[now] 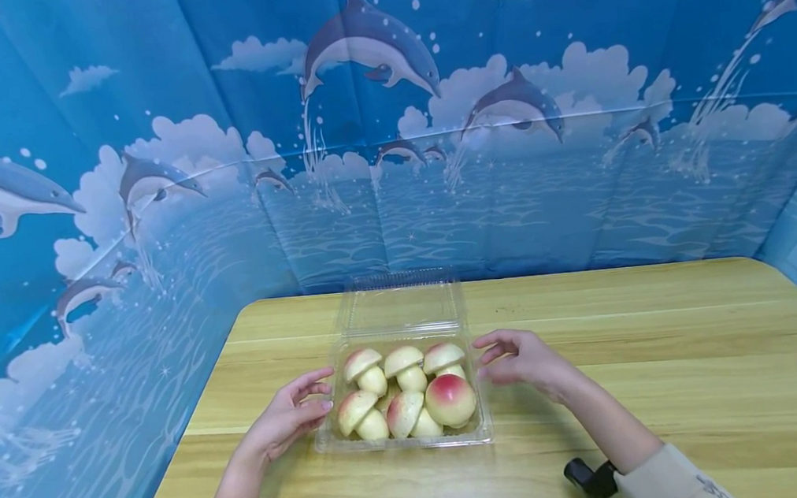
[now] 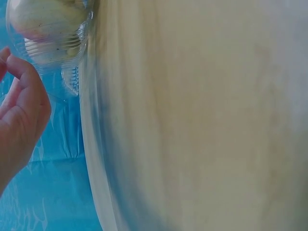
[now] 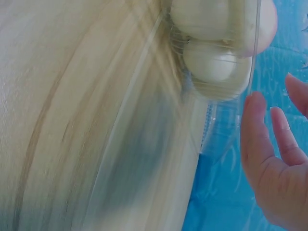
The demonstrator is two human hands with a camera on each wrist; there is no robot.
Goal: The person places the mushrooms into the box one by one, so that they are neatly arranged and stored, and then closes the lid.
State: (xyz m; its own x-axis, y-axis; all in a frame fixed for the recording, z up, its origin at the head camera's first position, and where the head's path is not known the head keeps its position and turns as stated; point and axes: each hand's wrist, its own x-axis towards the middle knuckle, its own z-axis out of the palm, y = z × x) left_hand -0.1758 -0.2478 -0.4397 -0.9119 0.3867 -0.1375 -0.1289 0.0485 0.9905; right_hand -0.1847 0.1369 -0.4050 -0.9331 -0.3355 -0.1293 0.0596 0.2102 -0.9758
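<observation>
A clear plastic clamshell box (image 1: 404, 443) lies on the table with its lid (image 1: 404, 307) folded back toward the curtain. Inside are several cream, mushroom-shaped pieces (image 1: 404, 361) with pink-tinged caps; one at the front right shows a round, red-topped cap (image 1: 450, 399). Parts of more pieces show between those on top. My left hand (image 1: 286, 414) is at the box's left side, fingers loosely bent and fingertips right at the wall. On the opposite side, my right hand (image 1: 524, 361) has relaxed fingers near the right wall, seen close to the rim in the right wrist view. Neither hand grips anything.
The light wooden table (image 1: 648, 338) extends further to the right of the box than to the left. Behind and beside it hangs a blue curtain (image 1: 509, 208) printed with dolphins. Black camera mounts (image 1: 591, 479) sit at both wrists.
</observation>
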